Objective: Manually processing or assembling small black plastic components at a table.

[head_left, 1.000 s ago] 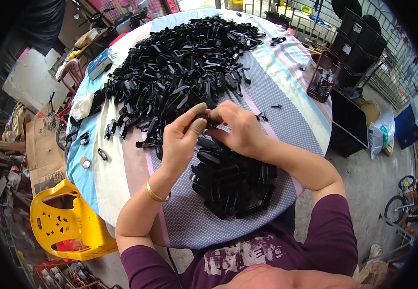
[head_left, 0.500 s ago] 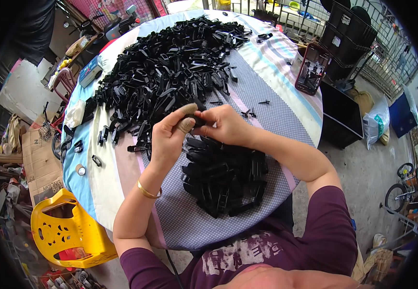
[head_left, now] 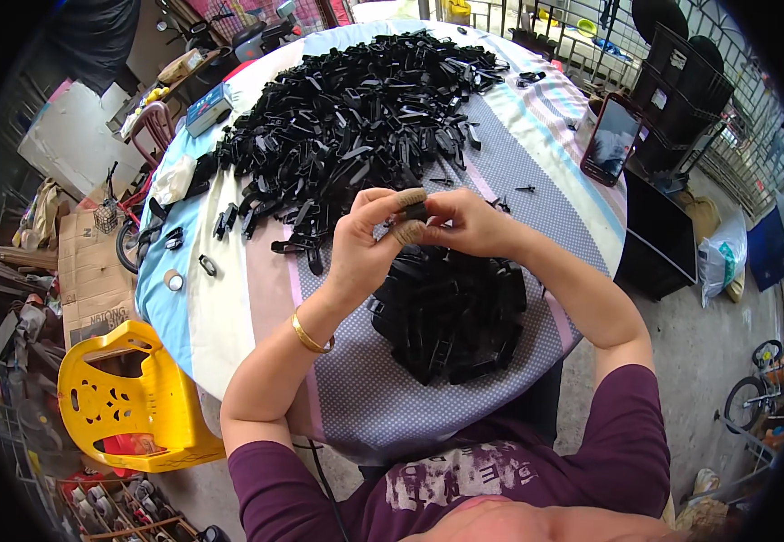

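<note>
My left hand (head_left: 369,237) pinches a small black plastic piece (head_left: 414,213) between thumb and forefinger, both wrapped in tan coverings. My right hand (head_left: 475,224) meets it from the other side, fingertips closed on the same piece. Its exact kind is mostly hidden by the fingers. Right below the hands, nearest my body, lies a heap of black plastic clip-like parts (head_left: 451,316). Beyond the hands spreads a much larger pile of narrow black plastic parts (head_left: 356,117). A few loose dark bits (head_left: 525,189) lie to the right of my fingers.
The round table has a patchwork cloth (head_left: 356,406). A phone (head_left: 611,140) stands propped at its right edge; a blue box (head_left: 209,110) and a small round container (head_left: 173,280) sit at left. A yellow plastic chair (head_left: 139,397) stands at lower left, black crates (head_left: 681,86) at upper right.
The whole view has shifted, so the table appears farther right and slightly higher. Both hands still pinch the black piece together, with the fingers slightly rearranged around it.
</note>
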